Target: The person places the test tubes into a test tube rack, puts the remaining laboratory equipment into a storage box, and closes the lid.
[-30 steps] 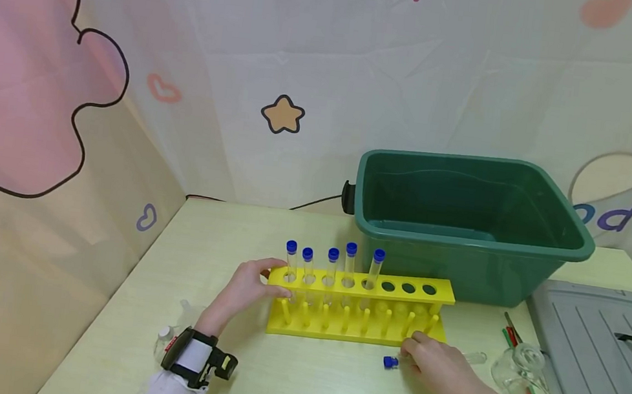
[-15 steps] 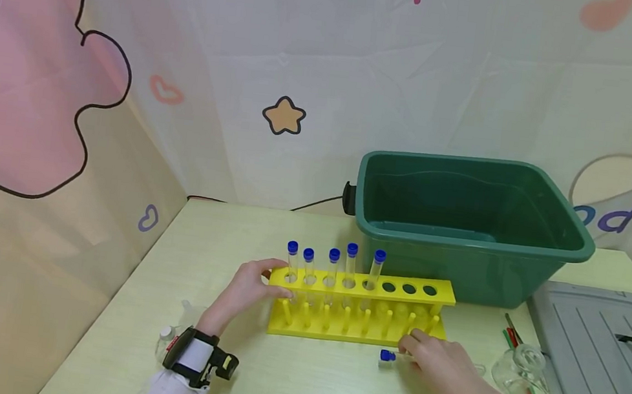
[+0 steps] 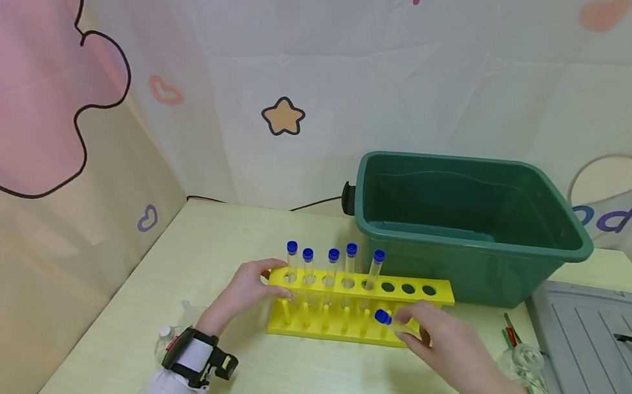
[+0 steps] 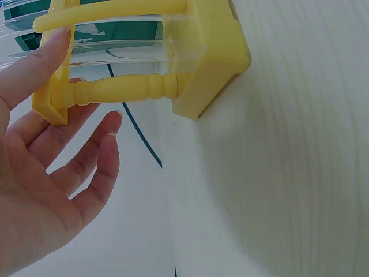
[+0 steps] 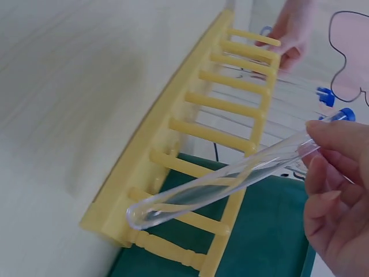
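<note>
A yellow test tube rack (image 3: 330, 332) stands on the table, with several blue-capped clear test tubes (image 3: 350, 263) upright in its left holes; the three right holes hold none. My left hand (image 3: 247, 290) grips the left end of the rack's top bar, thumb in front and fingers behind, as the left wrist view (image 4: 57, 144) also shows. My right hand (image 3: 446, 342) pinches a clear test tube (image 5: 213, 183) near its blue cap (image 3: 382, 317). In the head view that tube overlaps the rack's front, tilted, with its cap toward the left. Its rounded end points away from the palm in the right wrist view.
Behind the rack stands a big green tub (image 3: 460, 265). At the right lies a grey ribbed lid (image 3: 607, 360) with a black handle. Glassware (image 3: 528, 361) and thin coloured sticks (image 3: 511, 333) lie beside it. A small clear bottle (image 3: 164, 339) is by the left wrist.
My right hand has lifted the test tube off the table in front of the rack and carried it up to the rack's front. The left hand and the rack have stayed put.
</note>
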The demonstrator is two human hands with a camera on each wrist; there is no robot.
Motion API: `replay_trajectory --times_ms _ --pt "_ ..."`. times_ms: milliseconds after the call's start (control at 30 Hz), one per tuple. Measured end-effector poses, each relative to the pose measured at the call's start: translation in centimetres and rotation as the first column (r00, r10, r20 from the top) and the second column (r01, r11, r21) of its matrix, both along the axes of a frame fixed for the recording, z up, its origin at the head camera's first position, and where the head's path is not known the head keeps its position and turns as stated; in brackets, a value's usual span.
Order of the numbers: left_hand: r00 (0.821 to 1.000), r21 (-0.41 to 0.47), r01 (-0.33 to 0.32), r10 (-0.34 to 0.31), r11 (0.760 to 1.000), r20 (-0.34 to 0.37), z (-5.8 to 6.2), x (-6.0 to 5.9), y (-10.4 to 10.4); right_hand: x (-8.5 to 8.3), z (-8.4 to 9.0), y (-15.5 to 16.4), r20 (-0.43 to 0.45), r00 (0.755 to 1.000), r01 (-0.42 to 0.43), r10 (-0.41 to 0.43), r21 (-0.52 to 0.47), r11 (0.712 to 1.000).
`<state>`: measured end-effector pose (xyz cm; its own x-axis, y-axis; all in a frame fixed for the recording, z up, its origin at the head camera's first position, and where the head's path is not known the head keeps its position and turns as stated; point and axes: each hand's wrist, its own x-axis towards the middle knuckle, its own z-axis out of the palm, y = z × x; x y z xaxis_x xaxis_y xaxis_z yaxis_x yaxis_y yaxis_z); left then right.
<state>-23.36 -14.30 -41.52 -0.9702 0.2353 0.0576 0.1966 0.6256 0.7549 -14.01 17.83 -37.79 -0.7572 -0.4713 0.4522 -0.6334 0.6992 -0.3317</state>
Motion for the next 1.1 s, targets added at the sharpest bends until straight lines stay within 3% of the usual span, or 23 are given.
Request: replay_trajectory --times_ms 100,333,700,1100 --pt "1.0 -0.006 -0.002 0.002 1.0 0.0 -0.1 0.0 -0.1 -0.2 0.7 0.0 0.011 1.0 0.016 -0.015 -0.074 0.997" --pt "1.0 -0.003 0.001 -0.001 1.0 -0.01 -0.1 0.0 -0.1 -0.8 2.1 0.1 -0.06 0.998 0.015 -0.031 -0.254 0.967" --pt "1.0 0.002 0.001 -0.001 1.0 -0.01 -0.1 0.0 -0.1 -1.8 4.5 -0.4 -0.139 0.982 0.068 -0.131 -0.386 0.92" --pt "1.0 0.01 0.006 -0.006 1.0 -0.007 -0.1 -0.1 -0.1 -3.4 4.0 -1.1 -0.134 0.978 0.066 -0.158 -0.522 0.85"
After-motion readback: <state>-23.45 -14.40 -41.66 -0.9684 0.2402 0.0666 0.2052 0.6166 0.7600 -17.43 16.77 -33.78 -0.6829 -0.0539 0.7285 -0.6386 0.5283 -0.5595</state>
